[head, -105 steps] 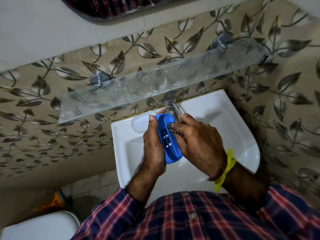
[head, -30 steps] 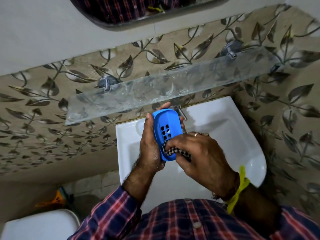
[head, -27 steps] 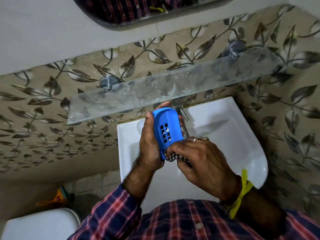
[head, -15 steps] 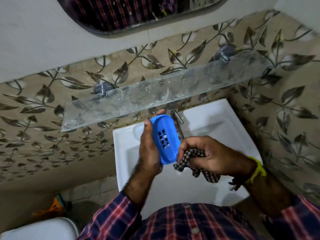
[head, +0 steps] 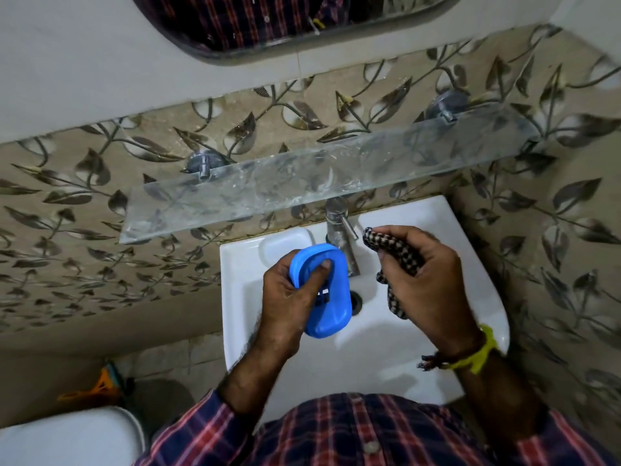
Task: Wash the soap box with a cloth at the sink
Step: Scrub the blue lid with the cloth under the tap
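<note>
Gripping the blue oval plastic soap box (head: 327,294), the left hand (head: 285,307) was seen with fingers curled round its edge and thumb pressed inside, the box held over the white ceramic sink (head: 463,284) just left of the steel tap (head: 339,230). The checked black-and-white cloth (head: 393,253) was bunched in the right hand (head: 426,280), fingers clamped on it, beside the tap and apart from the box. Risk judged: a wet box could be dropped into the basin if the one-handed grip slipped; the cloth's hanging tail could be snagged on the tap. Compared with half a second earlier, the cloth was lifted away toward the tap and the box was tilted flatter.
</note>
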The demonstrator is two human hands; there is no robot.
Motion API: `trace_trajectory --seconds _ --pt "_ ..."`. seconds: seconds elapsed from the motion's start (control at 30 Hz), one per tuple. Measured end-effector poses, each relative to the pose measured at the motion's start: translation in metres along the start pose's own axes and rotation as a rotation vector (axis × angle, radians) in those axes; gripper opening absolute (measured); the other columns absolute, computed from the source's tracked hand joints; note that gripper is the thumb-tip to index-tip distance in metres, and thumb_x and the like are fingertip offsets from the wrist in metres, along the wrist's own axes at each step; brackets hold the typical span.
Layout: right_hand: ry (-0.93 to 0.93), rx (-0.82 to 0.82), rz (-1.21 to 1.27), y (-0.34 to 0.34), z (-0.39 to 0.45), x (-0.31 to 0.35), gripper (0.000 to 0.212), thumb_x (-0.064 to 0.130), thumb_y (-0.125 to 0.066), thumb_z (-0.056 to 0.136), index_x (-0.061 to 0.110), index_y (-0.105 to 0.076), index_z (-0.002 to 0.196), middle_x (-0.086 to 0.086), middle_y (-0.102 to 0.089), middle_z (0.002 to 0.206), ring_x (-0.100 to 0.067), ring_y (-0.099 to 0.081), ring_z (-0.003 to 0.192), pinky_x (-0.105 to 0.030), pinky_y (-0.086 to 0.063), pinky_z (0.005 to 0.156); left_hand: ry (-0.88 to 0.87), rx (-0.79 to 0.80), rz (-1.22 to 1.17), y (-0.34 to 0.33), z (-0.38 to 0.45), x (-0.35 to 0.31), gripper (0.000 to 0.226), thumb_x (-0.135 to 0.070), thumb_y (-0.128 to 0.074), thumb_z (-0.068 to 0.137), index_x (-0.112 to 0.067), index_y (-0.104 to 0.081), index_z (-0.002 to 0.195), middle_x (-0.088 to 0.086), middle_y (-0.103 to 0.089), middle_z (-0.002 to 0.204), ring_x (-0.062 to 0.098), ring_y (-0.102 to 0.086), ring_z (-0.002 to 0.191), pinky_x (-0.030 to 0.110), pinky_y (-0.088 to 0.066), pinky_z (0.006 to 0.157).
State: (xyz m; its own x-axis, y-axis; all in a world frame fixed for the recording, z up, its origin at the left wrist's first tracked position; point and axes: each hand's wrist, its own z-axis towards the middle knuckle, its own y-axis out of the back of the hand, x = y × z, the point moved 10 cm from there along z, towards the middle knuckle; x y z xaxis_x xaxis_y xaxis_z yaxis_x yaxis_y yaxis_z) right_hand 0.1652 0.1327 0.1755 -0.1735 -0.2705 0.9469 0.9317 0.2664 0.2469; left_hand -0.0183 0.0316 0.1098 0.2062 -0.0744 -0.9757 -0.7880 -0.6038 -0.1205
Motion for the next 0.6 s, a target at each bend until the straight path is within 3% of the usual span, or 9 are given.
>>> trace_trajectory --seconds 0.07,0.13,0.3,0.43,0.6 --pt "0.201 0.030 -0.234 -0.014 -0.002 0.028 0.033 -0.004 -0.064 0.084 0.015 -0.073 0.109 0.002 -0.073 0.103 -0.014 -0.068 0.088 -0.040 -0.057 0.082 -0.016 0.017 0.013 -0.001 -0.002 -0.003 0.016 -0.014 -0.075 0.090 -0.028 -0.078 0.096 0.000 -0.079 0.088 0.020 -0.076 0.080 0.028 -0.059 0.062" --pt "0.364 0.094 -0.426 -0.032 -0.006 0.052 0.038 -0.002 -0.060 0.080 0.016 -0.073 0.111 0.002 -0.073 0.111 -0.023 -0.068 0.098 -0.048 -0.053 0.085 -0.011 0.033 0.025 -0.002 -0.004 -0.004 0.013 -0.014 -0.075 0.091 -0.023 -0.077 0.100 0.004 -0.079 0.090 0.024 -0.076 0.082 0.030 -0.060 0.064" --pt "0.583 0.301 -0.740 -0.073 -0.015 0.077 0.037 0.008 -0.056 0.087 0.021 -0.072 0.117 0.002 -0.071 0.120 -0.031 -0.065 0.091 -0.044 -0.048 0.079 -0.007 0.078 0.089 -0.001 -0.005 -0.006 0.016 -0.012 -0.071 0.093 -0.027 -0.075 0.093 0.001 -0.079 0.083 0.020 -0.077 0.076 0.027 -0.059 0.060" --pt "0.589 0.401 -0.739 -0.080 -0.015 0.074 0.038 0.003 -0.064 0.087 0.019 -0.071 0.120 -0.001 -0.071 0.122 -0.032 -0.066 0.095 -0.046 -0.049 0.079 0.009 0.076 0.075 0.004 -0.005 -0.005 0.009 -0.010 -0.072 0.092 -0.019 -0.073 0.096 0.002 -0.078 0.081 0.019 -0.077 0.073 0.027 -0.059 0.060" --pt "0.567 0.364 -0.682 -0.070 -0.022 0.072 0.034 0.007 -0.056 0.088 0.017 -0.072 0.116 0.000 -0.072 0.120 -0.030 -0.066 0.091 -0.043 -0.048 0.079 -0.075 0.100 0.110 0.000 -0.009 -0.010 0.011 -0.001 -0.071 0.092 -0.012 -0.072 0.093 0.000 -0.076 0.076 0.015 -0.074 0.069 0.026 -0.060 0.060"
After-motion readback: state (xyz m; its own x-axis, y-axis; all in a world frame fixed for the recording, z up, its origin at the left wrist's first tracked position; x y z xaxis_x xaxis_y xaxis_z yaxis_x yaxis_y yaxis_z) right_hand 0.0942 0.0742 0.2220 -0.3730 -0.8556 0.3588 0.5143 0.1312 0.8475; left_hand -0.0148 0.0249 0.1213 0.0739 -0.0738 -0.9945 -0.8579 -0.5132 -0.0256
